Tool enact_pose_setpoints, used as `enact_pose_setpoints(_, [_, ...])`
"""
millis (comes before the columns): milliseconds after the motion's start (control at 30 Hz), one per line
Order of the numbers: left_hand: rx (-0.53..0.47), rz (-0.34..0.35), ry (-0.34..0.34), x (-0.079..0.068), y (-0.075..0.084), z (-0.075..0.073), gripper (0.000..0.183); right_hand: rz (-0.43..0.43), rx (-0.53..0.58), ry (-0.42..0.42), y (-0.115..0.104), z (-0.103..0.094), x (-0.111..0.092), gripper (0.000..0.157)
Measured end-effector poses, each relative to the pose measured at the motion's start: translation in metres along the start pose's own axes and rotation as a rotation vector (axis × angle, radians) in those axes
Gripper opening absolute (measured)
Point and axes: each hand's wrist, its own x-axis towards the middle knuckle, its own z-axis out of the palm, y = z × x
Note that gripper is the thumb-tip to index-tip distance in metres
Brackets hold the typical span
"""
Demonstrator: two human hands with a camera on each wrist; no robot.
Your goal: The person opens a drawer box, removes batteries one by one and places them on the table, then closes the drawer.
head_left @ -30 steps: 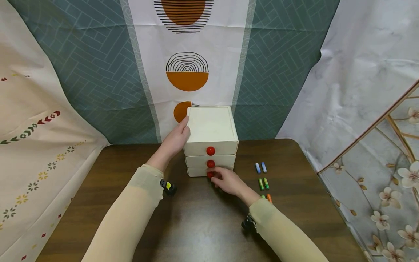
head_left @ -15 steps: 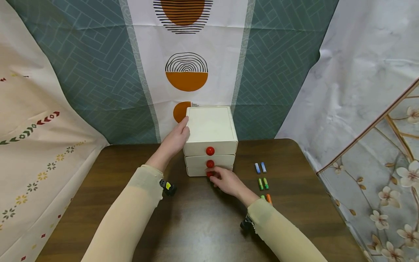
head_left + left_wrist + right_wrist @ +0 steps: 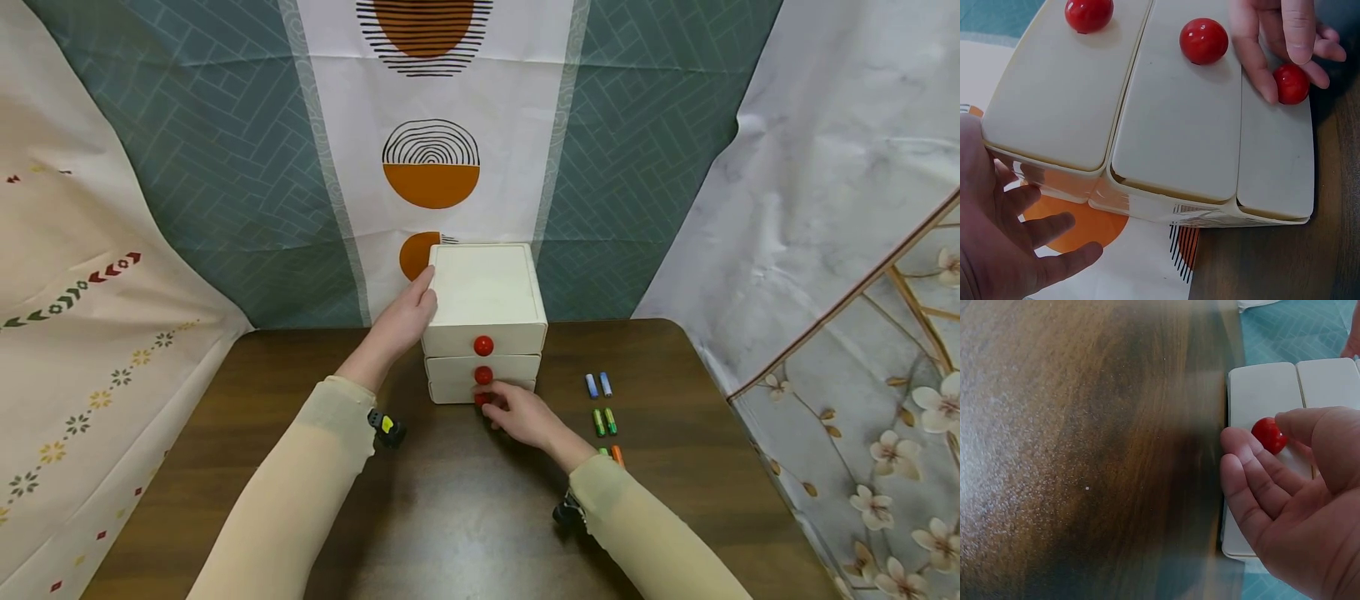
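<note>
A white three-drawer unit (image 3: 486,287) stands against the back cloth, a round red knob on each drawer front. All its drawers look closed. My left hand (image 3: 401,321) rests on the unit's left side, its thumb along the top edge; in the left wrist view the fingers (image 3: 1060,265) are spread and fairly straight. My right hand (image 3: 525,414) is at the lowest drawer and pinches its red knob (image 3: 1292,83) between thumb and fingers. The right wrist view shows this knob (image 3: 1269,435) partly covered by the thumb. The middle knob (image 3: 483,375) sits just above my right fingers.
Right of the unit, small battery-like cylinders lie in pairs on the brown wooden table (image 3: 450,517): a blue-and-white pair (image 3: 598,385), a green pair (image 3: 604,422), and a green and an orange one (image 3: 617,455) partly hidden by the right sleeve. Patterned cloths hang around the table.
The view shifts very slightly. Both hands keep their places on the unit and the knob, and the drawers have not visibly moved.
</note>
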Motion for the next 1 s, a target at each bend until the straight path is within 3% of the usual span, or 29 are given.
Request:
enact_pose_setpoints(567, [-0.001, -0.001, -0.014, 0.001, 0.002, 0.001, 0.067, -0.029, -0.045, -0.003, -0.006, -0.007, -0.008, 0.036])
enact_pose_setpoints(767, [-0.014, -0.004, -0.012, 0.001, 0.001, 0.000, 0.067, -0.109, -0.211, 0.111, -0.018, -0.004, -0.019, 0.032])
enact_pose_setpoints(867, [-0.010, -0.003, -0.017, 0.001, 0.001, 0.000, 0.067, -0.177, -0.331, 0.158, -0.026, 0.000, -0.026, 0.039])
enact_pose_setpoints(1000, [-0.012, -0.008, -0.014, 0.000, 0.002, -0.001, 0.067, -0.235, -0.410, 0.175, -0.033, 0.003, -0.034, 0.049])
